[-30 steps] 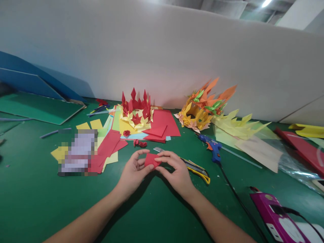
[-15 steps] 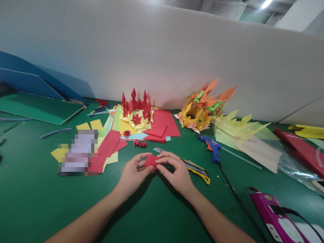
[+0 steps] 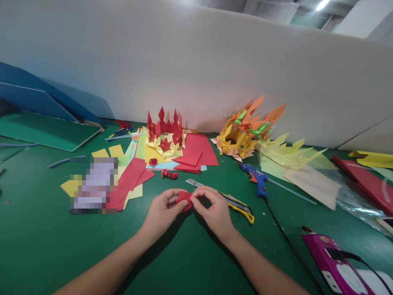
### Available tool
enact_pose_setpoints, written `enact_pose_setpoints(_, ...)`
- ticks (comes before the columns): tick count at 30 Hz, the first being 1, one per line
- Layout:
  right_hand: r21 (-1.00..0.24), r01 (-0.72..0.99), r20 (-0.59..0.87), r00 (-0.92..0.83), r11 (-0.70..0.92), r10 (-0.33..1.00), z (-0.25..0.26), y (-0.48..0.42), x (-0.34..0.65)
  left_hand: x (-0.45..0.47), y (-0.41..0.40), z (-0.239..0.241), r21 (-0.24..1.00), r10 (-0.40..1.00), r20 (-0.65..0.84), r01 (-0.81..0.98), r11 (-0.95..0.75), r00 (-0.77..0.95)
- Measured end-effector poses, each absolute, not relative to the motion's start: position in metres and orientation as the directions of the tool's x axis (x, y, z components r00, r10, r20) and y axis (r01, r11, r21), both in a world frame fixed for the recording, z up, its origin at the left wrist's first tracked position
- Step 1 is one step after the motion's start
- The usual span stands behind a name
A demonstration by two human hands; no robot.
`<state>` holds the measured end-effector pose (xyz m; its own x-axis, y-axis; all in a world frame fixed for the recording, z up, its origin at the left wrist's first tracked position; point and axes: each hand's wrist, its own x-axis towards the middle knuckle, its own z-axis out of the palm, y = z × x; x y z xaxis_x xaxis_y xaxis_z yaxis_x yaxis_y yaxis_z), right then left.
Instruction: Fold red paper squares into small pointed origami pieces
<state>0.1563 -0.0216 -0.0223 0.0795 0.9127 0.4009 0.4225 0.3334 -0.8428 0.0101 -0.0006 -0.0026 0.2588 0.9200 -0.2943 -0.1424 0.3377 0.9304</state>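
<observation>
Both my hands meet over the green table, pinching a small piece of red paper (image 3: 184,198) between them. My left hand (image 3: 162,213) grips its left side with thumb and fingers curled. My right hand (image 3: 215,211) pinches its right edge, thumb and forefinger pressed together. The paper looks crumpled and partly hidden by my fingers. Just beyond my right hand lies a yellow utility knife (image 3: 229,199) with its blade out.
Behind lie red and yellow paper sheets (image 3: 132,174), a red and yellow folded crown (image 3: 165,135), an orange crown (image 3: 245,131), two small red paper rolls (image 3: 170,175), a blue glue gun (image 3: 258,182) with its black cord, and a magenta device (image 3: 334,262) at right.
The red paper has been squeezed smaller between my fingers, and both hands have drawn slightly closer together and lower.
</observation>
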Motion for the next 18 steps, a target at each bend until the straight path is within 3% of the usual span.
enact_pose_setpoints(8,-0.848,0.409,0.403,0.086,0.337,0.911,-0.0210,-0.0233,0.1549,0.0097,-0.0024,0.0000,0.938,0.930,-0.281,-0.136,0.318,0.237)
enact_pose_setpoints(18,-0.975,0.156,0.168,0.059,0.157,0.984,-0.0271,-0.0208,0.1525,0.0096,-0.0011,0.0012,0.957,0.954,-0.258,-0.094,0.274,0.153)
